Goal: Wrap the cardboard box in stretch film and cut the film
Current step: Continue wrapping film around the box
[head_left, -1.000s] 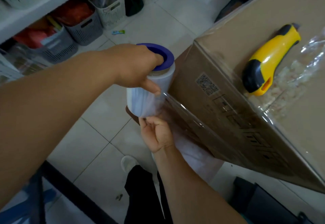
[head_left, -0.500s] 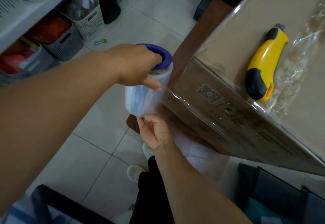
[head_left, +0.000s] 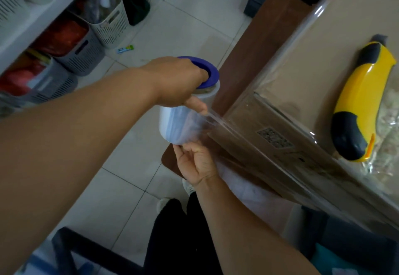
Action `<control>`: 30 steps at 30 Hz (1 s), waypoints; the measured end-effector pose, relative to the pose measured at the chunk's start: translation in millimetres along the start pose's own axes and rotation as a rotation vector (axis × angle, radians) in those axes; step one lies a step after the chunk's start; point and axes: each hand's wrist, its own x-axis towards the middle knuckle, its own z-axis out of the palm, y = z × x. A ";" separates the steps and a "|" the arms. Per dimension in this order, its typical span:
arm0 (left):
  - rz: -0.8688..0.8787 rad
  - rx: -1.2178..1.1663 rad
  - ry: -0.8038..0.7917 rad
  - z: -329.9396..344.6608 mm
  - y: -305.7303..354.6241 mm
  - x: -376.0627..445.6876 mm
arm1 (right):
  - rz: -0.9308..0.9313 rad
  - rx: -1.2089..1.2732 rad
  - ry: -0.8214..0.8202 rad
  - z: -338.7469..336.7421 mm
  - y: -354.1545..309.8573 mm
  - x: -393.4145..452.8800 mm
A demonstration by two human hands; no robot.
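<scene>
Wrapping looks well under way but unfinished: clear film already clings to the near side and top of the large brown cardboard box [head_left: 306,63], which sits on a dark brown wooden tabletop [head_left: 265,43], and a glossy sheet of stretch film [head_left: 218,123] runs taut from the roll to the box's near corner. The cut is not yet made, as I judge it; the yellow and black utility knife [head_left: 362,104] lies untouched on the box top, beside a crumpled patch of film.

The white roll of stretch film with a blue end cap [head_left: 183,123] stands upright just off that corner, above the pale tiled floor [head_left: 190,22]. The left hand [head_left: 179,82] grips its top, thumb hooked into the cap's hole and a finger pressed on the roll's side. The right hand [head_left: 198,162] supports the bottom end, fingers curled against it; whether they reach into the core is hidden.

The film is thin, shiny and wrinkled; the cardboard matte and stiff-edged, with a printed code on its side.
</scene>
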 end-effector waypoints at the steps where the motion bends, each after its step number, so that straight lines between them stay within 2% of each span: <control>1: 0.008 -0.001 0.000 -0.5 -0.8 2.4 | -0.007 0.000 0.008 0.7 -1.1 1.1; 11: 0.193 0.079 0.021 -14.1 -21.1 25.6 | -0.200 0.209 0.033 29.3 7.9 16.4; 17: 0.267 0.066 -0.031 -21.8 -43.6 33.3 | -0.334 0.296 0.113 53.6 18.4 34.1; 25: 0.337 0.096 -0.050 -32.2 -64.3 46.4 | -0.395 0.317 0.190 74.0 22.1 61.6; 30: 0.418 0.136 -0.038 -40.1 -67.5 69.4 | -0.442 0.428 0.197 83.0 10.6 78.9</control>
